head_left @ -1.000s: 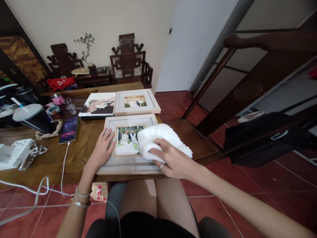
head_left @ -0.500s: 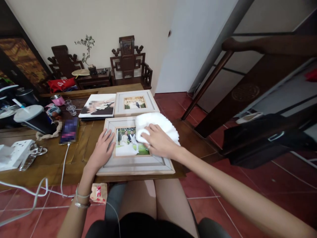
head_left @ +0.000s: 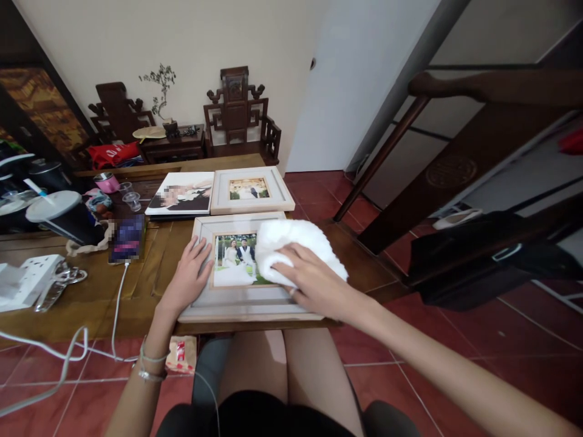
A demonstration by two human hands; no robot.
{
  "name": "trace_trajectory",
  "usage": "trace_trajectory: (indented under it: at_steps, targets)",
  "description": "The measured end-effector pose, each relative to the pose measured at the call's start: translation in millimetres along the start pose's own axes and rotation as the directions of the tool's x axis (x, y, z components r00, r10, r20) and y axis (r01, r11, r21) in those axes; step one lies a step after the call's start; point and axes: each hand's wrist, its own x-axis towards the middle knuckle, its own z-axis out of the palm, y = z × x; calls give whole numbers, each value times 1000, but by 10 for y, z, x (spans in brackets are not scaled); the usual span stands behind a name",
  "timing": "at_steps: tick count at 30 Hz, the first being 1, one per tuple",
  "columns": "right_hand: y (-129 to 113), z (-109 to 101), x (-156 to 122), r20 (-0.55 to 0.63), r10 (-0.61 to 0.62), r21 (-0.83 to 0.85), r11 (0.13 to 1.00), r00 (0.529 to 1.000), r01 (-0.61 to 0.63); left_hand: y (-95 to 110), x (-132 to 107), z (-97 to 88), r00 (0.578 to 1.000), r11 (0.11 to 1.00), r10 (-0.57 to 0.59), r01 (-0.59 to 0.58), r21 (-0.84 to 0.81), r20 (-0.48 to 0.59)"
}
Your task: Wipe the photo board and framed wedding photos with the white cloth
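Resting flat at nine o'clock on the near framed photo (head_left: 235, 261), your left hand (head_left: 194, 273) has its fingers slightly spread along the pale border. Toward three, your right hand (head_left: 312, 279) grips the white cloth (head_left: 298, 235), fingers bent around a bunched fold; how hard they press, I cannot tell. The cloth covers part of the photo's right side and spills past the frame, which lies face up near your edge of the wooden table (head_left: 100, 291). At twelve lies a second framed photo (head_left: 249, 189), beside a photo panel (head_left: 182, 193) at half past ten. Between nine and ten are a phone (head_left: 126, 240) and, farther out, a dark cup (head_left: 66, 221).
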Motion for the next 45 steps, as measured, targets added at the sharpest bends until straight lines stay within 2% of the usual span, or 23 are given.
trace_trajectory:
  at_steps: [5,7,9,13,17,20,22,25,29,32,34,37,40,43,45]
  targets:
    - [439,125,520,-27,74,-147,986,997,-77,-18,-3,3,1000,1000,-5,5,-19,-12]
    - [508,200,623,-14,91,-196,976,996,-92,-24,-3,8,1000,1000,-3,2,-23,-24]
    - [481,270,605,11,74,-222,973,997,-70,-25,-2,12,999,1000,-6,5,-22,-34]
    - [180,285,241,86,2,-193,981,996,15,-12,3,6,999,1000,-6,5,-6,-32]
    - [-291,68,-202,94,-46,-78,996,994,53,4,6,-6,1000,1000,1,0,7,-29]
    - [-555,-87,-311,107,-45,21,999,993,43,8,5,-6,1000,1000,5,-5,10,-8]
    - [-599,-101,-260,94,-9,48,999,996,5,8,3,-6,1000,1000,8,-9,10,6]
    - [-443,-8,-55,79,62,-10,998,995,-61,8,2,-6,1000,1000,14,-14,1,10]
    - [-35,129,360,94,142,-178,976,985,-123,3,-3,-6,1000,1000,12,-12,-22,5]
    - [185,203,624,111,157,-271,955,981,-122,-2,-8,-5,1000,1000,10,-10,-25,-1]
    - [222,257,679,120,131,-290,953,984,-91,-5,-10,-5,1000,1000,12,-12,-20,-8]
    - [105,318,520,134,69,-238,971,989,-35,-12,-8,-6,999,1000,28,-29,-7,-19]
    - [-142,276,151,205,-2,-100,995,979,23,-23,-3,-2,998,999,52,-52,4,-29]
    - [-388,90,-205,261,-108,73,993,959,92,-39,2,10,998,998,59,-59,9,-36]
    - [-490,-82,-311,250,-188,179,973,950,145,-48,5,18,998,998,55,-55,8,-28]
